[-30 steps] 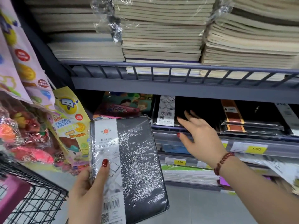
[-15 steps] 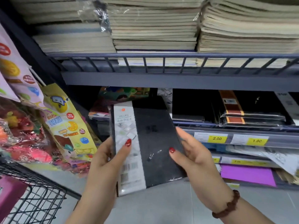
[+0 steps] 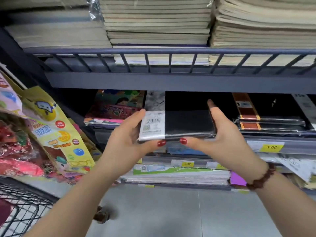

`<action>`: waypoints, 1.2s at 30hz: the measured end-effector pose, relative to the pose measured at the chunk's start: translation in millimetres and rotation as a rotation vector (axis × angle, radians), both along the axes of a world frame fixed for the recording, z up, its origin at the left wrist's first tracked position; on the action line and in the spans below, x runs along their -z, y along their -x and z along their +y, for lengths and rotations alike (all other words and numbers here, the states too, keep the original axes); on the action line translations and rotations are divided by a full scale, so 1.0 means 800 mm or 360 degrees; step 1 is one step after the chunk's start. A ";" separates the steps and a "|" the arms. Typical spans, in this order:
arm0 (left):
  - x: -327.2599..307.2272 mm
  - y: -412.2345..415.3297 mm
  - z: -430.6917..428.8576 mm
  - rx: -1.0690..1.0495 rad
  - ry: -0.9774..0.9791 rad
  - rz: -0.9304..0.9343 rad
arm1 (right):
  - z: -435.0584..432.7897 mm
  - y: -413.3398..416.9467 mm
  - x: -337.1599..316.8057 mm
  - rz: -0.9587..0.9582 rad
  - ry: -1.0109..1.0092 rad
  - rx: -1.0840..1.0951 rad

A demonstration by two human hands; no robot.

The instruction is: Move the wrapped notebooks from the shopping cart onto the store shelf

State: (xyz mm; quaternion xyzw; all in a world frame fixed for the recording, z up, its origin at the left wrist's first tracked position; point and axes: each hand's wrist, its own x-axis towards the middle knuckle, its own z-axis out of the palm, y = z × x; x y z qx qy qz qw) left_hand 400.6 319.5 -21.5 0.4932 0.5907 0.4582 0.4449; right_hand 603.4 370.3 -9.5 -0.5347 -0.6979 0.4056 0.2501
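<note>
A black wrapped notebook (image 3: pixel 186 124) with a white barcode band lies nearly flat at the mouth of the middle shelf (image 3: pixel 171 82), over a dark stack of the same kind. My left hand (image 3: pixel 128 139) grips its left edge, thumb under the front edge. My right hand (image 3: pixel 220 139) holds its right edge, fingers along the side and thumb beneath. The black wire shopping cart (image 3: pixel 22 207) shows at the bottom left; what it holds is mostly out of view.
Black notebooks with orange bands (image 3: pixel 266 122) lie stacked to the right, colourful children's books (image 3: pixel 116 108) to the left. Paper stacks (image 3: pixel 157 24) fill the railed upper shelf. Hanging toy packs (image 3: pixel 47 132) crowd the left side. Price tags (image 3: pixel 271 147) line the shelf edges.
The notebook has gone from upright in my left hand to held flat by both hands, and it has moved up and forward to the middle shelf opening.
</note>
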 end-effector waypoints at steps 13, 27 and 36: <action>0.023 0.000 0.102 0.0051 0.0004 0.0629 | 0.049 0.002 0.035 -0.0546 -0.0332 0.0233; 0.013 -0.017 0.084 -0.0050 0.0122 0.1036 | 0.047 0.003 0.047 -0.0656 -0.0337 0.0156; -0.020 -0.004 0.029 -0.0034 0.0131 0.1342 | -0.003 0.001 -0.001 -0.0760 -0.0411 -0.0163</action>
